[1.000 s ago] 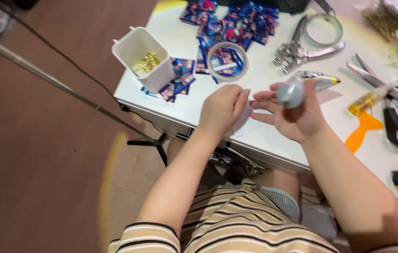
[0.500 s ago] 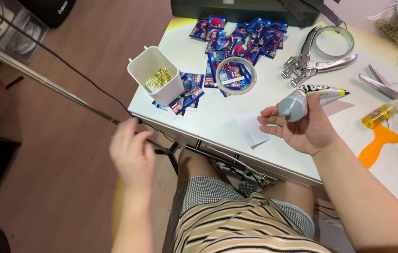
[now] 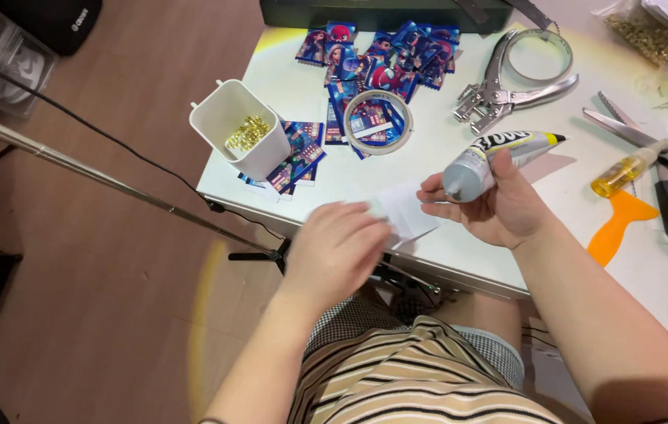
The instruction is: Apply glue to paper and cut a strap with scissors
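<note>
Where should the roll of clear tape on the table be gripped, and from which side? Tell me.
Grip the roll of clear tape across its ring wall, coming from above. It lies flat on the blue cards with its hole facing up, so one finger can probably drop inside and the thumb outside. The near edge looks freest; the white cup stands to its left, apart.

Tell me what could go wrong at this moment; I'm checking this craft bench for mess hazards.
1. The right hand holds the grey glue tube tilted over the white table; glue might drip onto the paper slip or the fingers.
2. The left hand, blurred, sits at the table edge by that slip and could knock it off.
3. The white cup of small gold pieces stands near the corner, where a nudge might tip it to the floor.
</note>
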